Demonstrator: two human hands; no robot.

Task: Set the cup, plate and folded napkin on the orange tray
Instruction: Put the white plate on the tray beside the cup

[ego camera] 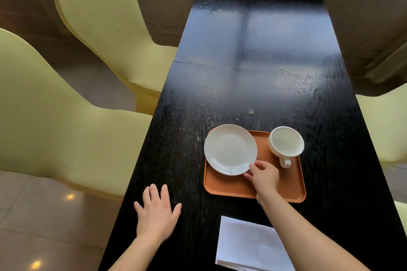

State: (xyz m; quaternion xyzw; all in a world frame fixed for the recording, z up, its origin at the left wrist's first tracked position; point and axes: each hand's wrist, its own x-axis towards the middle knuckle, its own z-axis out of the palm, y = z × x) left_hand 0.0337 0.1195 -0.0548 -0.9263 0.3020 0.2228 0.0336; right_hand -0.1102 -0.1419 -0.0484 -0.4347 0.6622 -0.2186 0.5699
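Note:
An orange tray (293, 185) lies on the black table. A white plate (230, 149) rests over the tray's far left corner, its rim reaching past the tray's edge. My right hand (263, 175) pinches the plate's near right rim. A white cup (285, 144) stands upright at the tray's far right corner, handle pointing toward me. A folded white napkin (248, 245) lies on the table in front of the tray, partly under my right forearm. My left hand (156, 213) lies flat on the table near its left edge, fingers spread, holding nothing.
The long black table (253, 61) stretches away from me. Pale yellow chairs (94, 17) stand along its left side, and another chair (387, 125) on the right. A small crumb (250, 113) lies beyond the tray.

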